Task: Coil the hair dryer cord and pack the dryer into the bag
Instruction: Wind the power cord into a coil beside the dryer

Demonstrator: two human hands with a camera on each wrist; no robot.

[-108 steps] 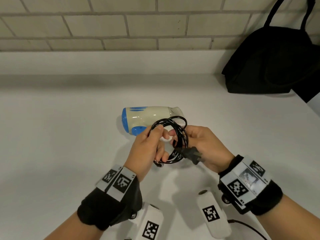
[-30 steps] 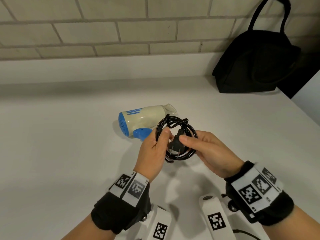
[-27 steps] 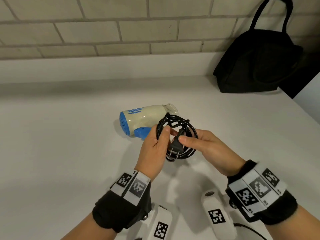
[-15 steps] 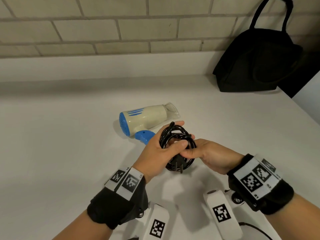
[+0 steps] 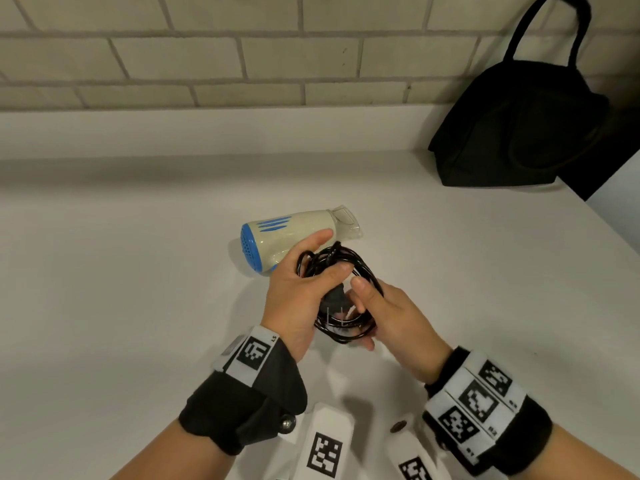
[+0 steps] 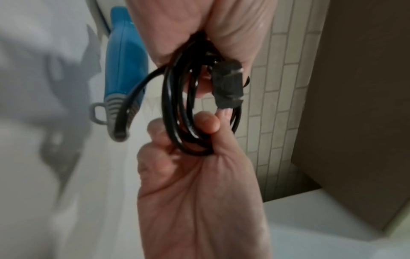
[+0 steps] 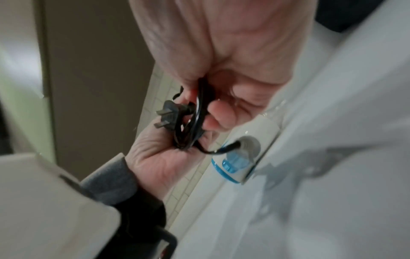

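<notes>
pinching the coiled cord (image 5: pixel 341 296) between left hand (image 5: pixel 298 296) and right hand (image 5: pixel 388 313), the person should tuck the plug (image 5: pixel 334 299) through snugly so no loop springs loose.

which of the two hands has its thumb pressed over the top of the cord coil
The left hand: its thumb lies across the coiled cord. The right hand cradles the coil from the other side.

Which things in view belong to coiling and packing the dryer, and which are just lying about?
Job:
- coiled cord, held by left hand and right hand
- plug
- hair dryer
- black bag

Lying about:
- white tagged blocks on the counter
</notes>
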